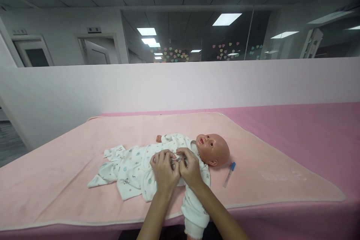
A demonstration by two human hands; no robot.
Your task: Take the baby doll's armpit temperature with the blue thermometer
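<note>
A baby doll (216,150) lies on its back, head to the right, in a white printed baby outfit (132,170). Over its chest, my left hand (165,168) and my right hand (190,167) meet with curled fingers. Between the fingertips shows a thin, whitish, looped strand (176,158); whether it is a tie of the outfit I cannot tell. Both hands pinch at it, and the fingers partly hide it. One sleeved arm of the doll hangs toward me past the table edge, beneath my right forearm. The doll's other hand (159,138) pokes out at the far side.
Right of the doll's head lies a slim clear tube with a blue cap (230,174). Under everything is a peach blanket (70,150), spread over a pink table cover (317,135). A white low wall (180,86) with glass above it stands behind the table.
</note>
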